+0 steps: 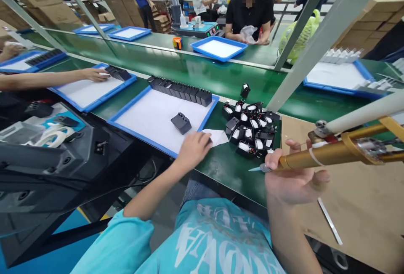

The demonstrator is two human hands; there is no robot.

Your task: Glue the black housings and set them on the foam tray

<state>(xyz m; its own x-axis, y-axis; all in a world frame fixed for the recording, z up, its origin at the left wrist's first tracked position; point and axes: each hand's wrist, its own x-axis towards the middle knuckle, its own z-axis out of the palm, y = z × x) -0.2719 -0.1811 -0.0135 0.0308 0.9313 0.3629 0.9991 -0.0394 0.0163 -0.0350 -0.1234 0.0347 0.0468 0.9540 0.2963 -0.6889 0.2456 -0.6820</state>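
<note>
My right hand [292,177] is wrapped round a gold-coloured dispensing tool [328,154] with a thin pointed tip, held level over the green bench edge. My left hand [193,148] rests on the near right corner of a blue-rimmed white tray [126,124], fingers curled on a white sheet of paper [217,136]. One black housing [181,123] lies loose on the tray, just above my left hand. A row of black housings [179,90] lines the tray's far edge. A heap of small black parts with white inserts [251,129] sits between my hands.
A brown cardboard sheet [353,198] with a thin metal strip [330,221] lies at right. Another person's arm [53,78] reaches onto a second blue tray [86,93] at left. A seated person [251,13] works across the green conveyor [195,70]. Grey frame struts [318,42] cross overhead.
</note>
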